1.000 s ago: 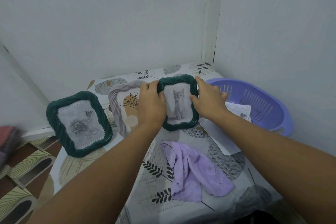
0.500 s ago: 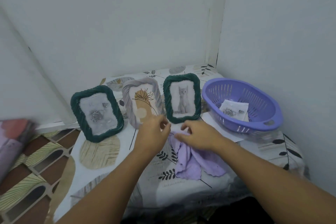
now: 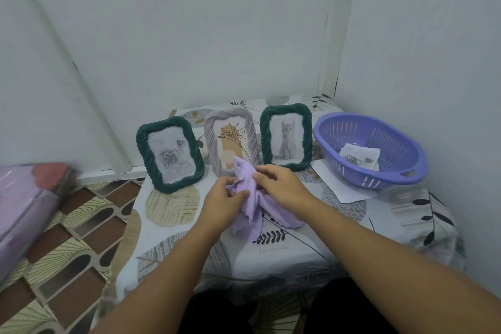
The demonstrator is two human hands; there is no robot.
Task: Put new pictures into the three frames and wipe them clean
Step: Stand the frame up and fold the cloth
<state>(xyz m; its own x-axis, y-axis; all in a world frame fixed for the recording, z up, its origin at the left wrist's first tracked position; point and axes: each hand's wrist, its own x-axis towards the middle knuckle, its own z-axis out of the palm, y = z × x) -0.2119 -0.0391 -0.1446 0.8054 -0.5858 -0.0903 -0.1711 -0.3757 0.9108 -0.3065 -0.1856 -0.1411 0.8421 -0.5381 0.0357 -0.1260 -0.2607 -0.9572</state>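
Note:
Three picture frames stand in a row at the back of the small table (image 3: 284, 255). On the left is a dark green frame (image 3: 169, 153) with a grey rose picture. A pale grey frame (image 3: 230, 141) with a tan plant print stands in the middle. A second dark green frame (image 3: 286, 137) on the right shows a grey kitten. In front of them both hands lift a lilac cloth (image 3: 250, 198) off the tablecloth. My left hand (image 3: 223, 202) pinches its left side and my right hand (image 3: 282, 188) grips its top right. The cloth's raised tip covers the middle frame's lower edge.
A purple plastic basket (image 3: 379, 173) at the table's right holds a small printed picture (image 3: 359, 156) and sits partly on a white sheet of paper (image 3: 340, 188). Walls close in behind and on the right. A blurred pink bundle (image 3: 27, 203) lies left over patterned floor tiles.
Both hands let go of the kitten frame, leaving it upright on the right. They came back toward me, took hold of the lilac cloth and raised it off the table.

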